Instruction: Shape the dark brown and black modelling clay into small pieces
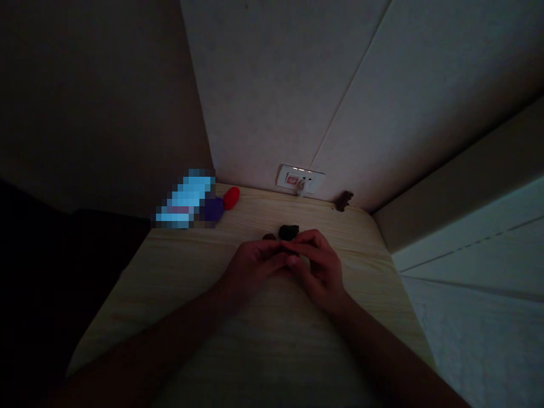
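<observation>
- Head view, and here we are: the left hand point(254, 262) and right hand point(322, 271) meet fingertip to fingertip over the wooden top point(259, 351), both pinching what looks like a small dark piece point(290, 251), mostly hidden!
- Twelve o'clock from them, just beyond the fingers, a black lump point(289, 232); near eleven, a brown lump point(269, 237). Both lie loose, seemingly unworked.
- Out at ten, a purple lump point(213, 209) and a red lump point(232, 198), smooth and probably untouched.
- Between one and two, a knobbly dark-brown piece point(344, 201), perhaps already shaped; the pinched one looks unfinished.
</observation>
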A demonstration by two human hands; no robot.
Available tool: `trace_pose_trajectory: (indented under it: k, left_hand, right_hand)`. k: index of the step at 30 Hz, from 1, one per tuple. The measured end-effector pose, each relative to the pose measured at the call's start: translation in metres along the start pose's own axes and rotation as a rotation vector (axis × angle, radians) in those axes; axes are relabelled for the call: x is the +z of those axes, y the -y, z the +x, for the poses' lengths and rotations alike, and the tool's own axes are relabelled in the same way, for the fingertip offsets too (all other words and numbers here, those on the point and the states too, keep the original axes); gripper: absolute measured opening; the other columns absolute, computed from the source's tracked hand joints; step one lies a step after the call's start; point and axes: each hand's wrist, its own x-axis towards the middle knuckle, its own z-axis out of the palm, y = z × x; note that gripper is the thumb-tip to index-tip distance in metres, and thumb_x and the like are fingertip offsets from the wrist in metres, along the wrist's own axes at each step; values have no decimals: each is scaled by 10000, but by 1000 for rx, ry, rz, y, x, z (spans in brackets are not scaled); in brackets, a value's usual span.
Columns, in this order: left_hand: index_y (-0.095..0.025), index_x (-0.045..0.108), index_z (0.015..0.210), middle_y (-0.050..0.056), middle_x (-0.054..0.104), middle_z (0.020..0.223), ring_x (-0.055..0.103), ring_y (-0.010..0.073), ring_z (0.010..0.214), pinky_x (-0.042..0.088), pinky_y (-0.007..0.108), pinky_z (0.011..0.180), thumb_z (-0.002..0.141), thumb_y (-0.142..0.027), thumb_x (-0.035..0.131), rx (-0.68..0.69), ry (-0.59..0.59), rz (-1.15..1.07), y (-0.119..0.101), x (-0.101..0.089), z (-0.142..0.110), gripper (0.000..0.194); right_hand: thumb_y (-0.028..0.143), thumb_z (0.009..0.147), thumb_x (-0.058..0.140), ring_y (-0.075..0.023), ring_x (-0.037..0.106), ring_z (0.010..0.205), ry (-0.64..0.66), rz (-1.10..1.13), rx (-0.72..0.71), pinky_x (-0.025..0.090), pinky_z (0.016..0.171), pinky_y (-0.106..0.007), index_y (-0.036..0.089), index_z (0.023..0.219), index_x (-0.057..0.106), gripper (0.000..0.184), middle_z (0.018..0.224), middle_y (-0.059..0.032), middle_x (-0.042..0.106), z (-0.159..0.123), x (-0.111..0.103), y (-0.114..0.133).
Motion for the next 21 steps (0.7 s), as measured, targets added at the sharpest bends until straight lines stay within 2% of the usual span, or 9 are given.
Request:
trace_pose_trajectory:
  k: [4, 8, 11, 13, 17, 21]
  left_hand:
    - [-162, 819, 940, 43, 797, 872, 732, 175, 783, 591, 309, 785, 752, -264, 867, 30, 13, 141, -7, -1, -1, 219]
    - [-162, 819, 943, 41, 786, 846, 695, 156, 754, 544, 273, 740, 749, -293, 868, 85, -32, 138, -3, -2, 1, 239]
    - [-162, 820, 928, 36, 768, 833, 653, 143, 741, 503, 257, 716, 760, -321, 857, 130, -64, 134, 0, -4, 3, 235]
    - [-157, 817, 916, 36, 758, 818, 639, 148, 738, 487, 261, 706, 797, -322, 817, 146, -65, 206, -2, -5, 3, 203]
    - [-160, 804, 877, 33, 766, 828, 671, 184, 796, 506, 286, 760, 821, -271, 757, 174, -30, 383, -12, -5, 0, 132]
    - [-170, 788, 963, 55, 786, 952, 700, 204, 908, 518, 308, 873, 855, -322, 737, 203, -5, 310, -10, -2, 1, 194]
  right_hand:
    - [406, 962, 667, -212, 607, 950, 20, 177, 140, 572, 785, -368, 320, 1128, 801, 230, 992, -65, 600, -1, 1, -3]
    - [400, 973, 648, -197, 627, 895, 43, 336, 215, 598, 701, -344, 331, 1175, 760, 241, 1040, -66, 572, -1, 4, -4]
    - [370, 949, 684, -201, 621, 912, 11, 300, 179, 609, 707, -344, 310, 1162, 733, 227, 1078, -75, 572, -2, 5, -4]
    - [352, 936, 701, -184, 604, 869, -3, 231, 139, 603, 708, -339, 298, 1174, 716, 244, 1112, -82, 578, -2, 5, -4]
    - [333, 930, 715, -152, 599, 799, 53, 172, 129, 599, 715, -346, 310, 1253, 704, 324, 1229, -98, 584, -2, 4, -4]
    - [292, 916, 739, -179, 641, 899, 19, 208, 118, 599, 742, -339, 334, 1213, 742, 300, 1192, -83, 621, -1, 6, -4]
